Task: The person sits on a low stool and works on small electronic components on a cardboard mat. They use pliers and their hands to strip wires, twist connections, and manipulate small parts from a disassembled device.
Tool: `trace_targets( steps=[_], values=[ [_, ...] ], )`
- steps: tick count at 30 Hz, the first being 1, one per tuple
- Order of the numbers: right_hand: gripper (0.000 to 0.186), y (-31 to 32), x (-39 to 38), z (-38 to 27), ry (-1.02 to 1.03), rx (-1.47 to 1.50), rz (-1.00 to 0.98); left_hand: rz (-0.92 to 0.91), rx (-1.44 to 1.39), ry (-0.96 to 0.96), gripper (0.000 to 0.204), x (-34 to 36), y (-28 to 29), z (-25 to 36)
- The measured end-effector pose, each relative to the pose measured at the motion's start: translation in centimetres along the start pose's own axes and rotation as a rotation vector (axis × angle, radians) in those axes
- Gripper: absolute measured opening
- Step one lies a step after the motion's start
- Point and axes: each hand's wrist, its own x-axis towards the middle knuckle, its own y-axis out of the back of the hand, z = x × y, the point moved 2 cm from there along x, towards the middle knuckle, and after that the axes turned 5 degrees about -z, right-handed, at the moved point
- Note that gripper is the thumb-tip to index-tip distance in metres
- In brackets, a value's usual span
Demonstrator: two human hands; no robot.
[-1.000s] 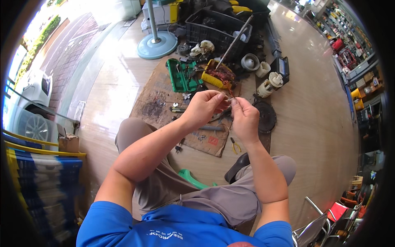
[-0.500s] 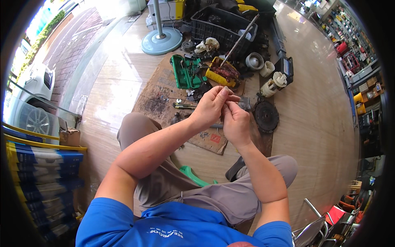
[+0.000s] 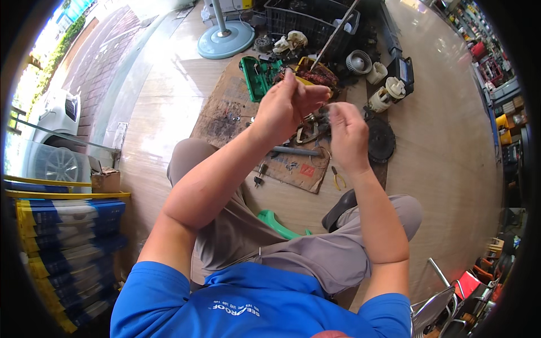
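Note:
My left hand (image 3: 284, 107) is raised over the cardboard with its thumb up and its fingers stretched toward the right, apparently holding nothing. Close beside it, my right hand (image 3: 349, 135) has its fingers curled and pressed together. The fingertips are blurred, and whatever they may pinch is too small to make out. Under the hands, partly covered, lie a metal part (image 3: 309, 134) and a grey rod (image 3: 296, 151) on the cardboard sheet (image 3: 270, 169). Beyond them sit an open green tool case (image 3: 256, 79) and a yellow container (image 3: 307, 63) of dark reddish contents.
Yellow-handled pliers (image 3: 338, 177) lie beside my right shoe (image 3: 339, 211). A dark round disc (image 3: 381, 139), a white pump-like unit (image 3: 387, 94) and a blower wheel (image 3: 358, 62) stand right. A black crate (image 3: 310, 28) and a blue-grey stand base (image 3: 225, 40) are farther back.
My hands, together before, have come apart. The left fingers have straightened and the right hand has moved rightward. The view has shifted slightly, and the pliers now show.

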Motion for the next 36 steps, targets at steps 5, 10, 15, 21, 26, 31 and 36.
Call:
trace_targets(
  steps=[5, 10, 15, 21, 26, 31, 36],
  values=[
    [0.038, -1.7, -1.0, 1.6, -0.264, 0.346, -0.272, -0.095, -0.103, 0.027, 0.049, 0.0, 0.2, 0.1],
    [0.033, -3.7, -2.3, 2.3, -0.407, 0.654, -0.501, -0.013, -0.066, 0.029, 0.046, 0.0, 0.1, 0.4],
    [0.025, -2.8, -1.8, 1.7, -0.328, 0.418, -0.465, 0.097, -0.019, 0.042, 0.047, -0.2, 0.5, 0.8],
    [0.025, -3.2, -2.1, 0.6, -0.251, 0.312, -0.336, 0.211, 0.261, -0.036, 0.045, -0.4, 0.6, -0.5],
    [0.013, -2.7, -2.2, 0.2, -0.021, -0.062, -0.259, 0.14, 0.292, 0.014, 0.048, -1.2, -0.8, -2.4],
    [0.018, -1.9, -1.6, 1.0, -0.279, 0.266, -0.282, -0.013, 0.328, 0.079, 0.036, -1.3, -1.5, -0.6],
    [0.021, -1.2, -1.8, 0.9, -0.578, 0.738, -0.394, -0.212, 0.161, -0.005, 0.042, -1.7, -1.4, 0.4]
  ],
)
